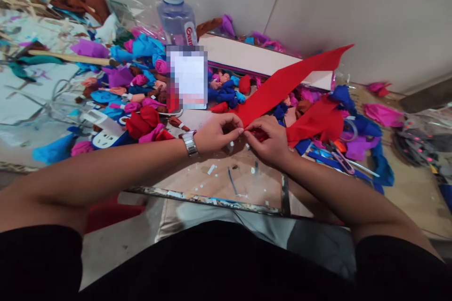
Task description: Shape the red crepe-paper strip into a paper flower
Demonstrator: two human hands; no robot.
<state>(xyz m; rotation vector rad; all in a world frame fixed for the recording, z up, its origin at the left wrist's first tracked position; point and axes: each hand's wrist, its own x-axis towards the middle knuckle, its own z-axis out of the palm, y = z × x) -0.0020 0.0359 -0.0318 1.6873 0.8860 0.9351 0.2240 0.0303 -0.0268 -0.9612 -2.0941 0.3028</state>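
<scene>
A long red crepe-paper strip (pixel 289 80) runs from my fingers up and to the right, its far end lifted above the table. My left hand (pixel 217 132), with a metal watch on its wrist, pinches the strip's near end. My right hand (pixel 270 141) meets it fingertip to fingertip and is closed on the same end. Both hands hover just above a glass-topped table (pixel 219 183). More red paper (pixel 318 120) lies crumpled to the right of my right hand.
Several rolled paper flowers in blue, pink, red and purple (pixel 141 84) crowd the table behind my hands. A plastic water bottle (pixel 175 14) stands at the back, a white box (pixel 254 59) beside it. Scissors (pixel 341 157) lie at right, wooden sticks (pixel 67 56) at left.
</scene>
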